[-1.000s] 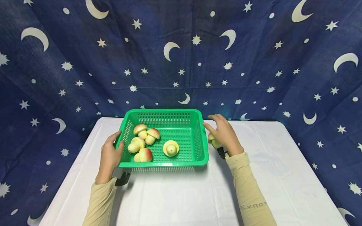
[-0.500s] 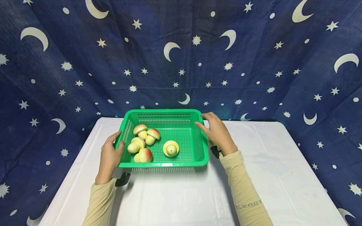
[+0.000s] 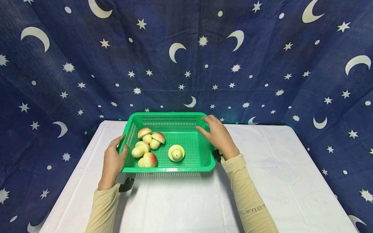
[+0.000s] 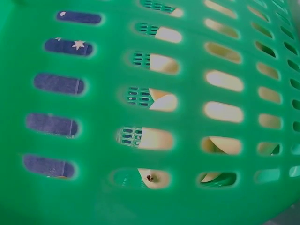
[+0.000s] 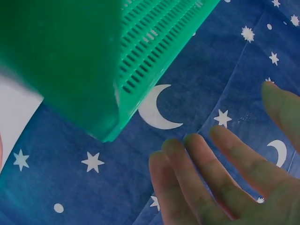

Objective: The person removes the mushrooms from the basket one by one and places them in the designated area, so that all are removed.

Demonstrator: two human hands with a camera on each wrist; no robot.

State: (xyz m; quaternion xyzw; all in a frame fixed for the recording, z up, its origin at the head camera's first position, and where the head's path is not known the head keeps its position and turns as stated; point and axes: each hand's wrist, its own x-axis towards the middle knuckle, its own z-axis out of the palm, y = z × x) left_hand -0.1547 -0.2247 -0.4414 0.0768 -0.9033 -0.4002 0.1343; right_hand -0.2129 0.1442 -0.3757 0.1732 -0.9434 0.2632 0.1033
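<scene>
A green plastic basket [image 3: 170, 169] with slotted walls stands on the table. Several toy mushrooms lie in its left half, among them one with a red-tinged cap [image 3: 150, 160]. A pale toy mushroom [image 3: 176, 153] sits apart near the basket's middle, stem upward. My left hand [image 3: 114, 158] holds the basket's left rim between fingers and thumb; in the left wrist view, only the slotted basket wall [image 4: 105, 108] and pale shapes behind it appear. My right hand [image 3: 218, 136] is over the right rim, fingers spread and holding nothing. In the right wrist view, its fingers [image 5: 206, 164] are apart from the basket corner.
A white cloth covers the table [image 3: 180, 200]. A dark blue curtain [image 3: 186, 81] with moons and stars hangs close behind the basket. Black wrist cameras [image 3: 127, 184] are strapped at both wrists, the right one close to the basket's right side.
My right hand has moved left, from beside the basket to over its right rim. The mushroom seen beside the basket earlier is now hidden from view. My left hand stays still.
</scene>
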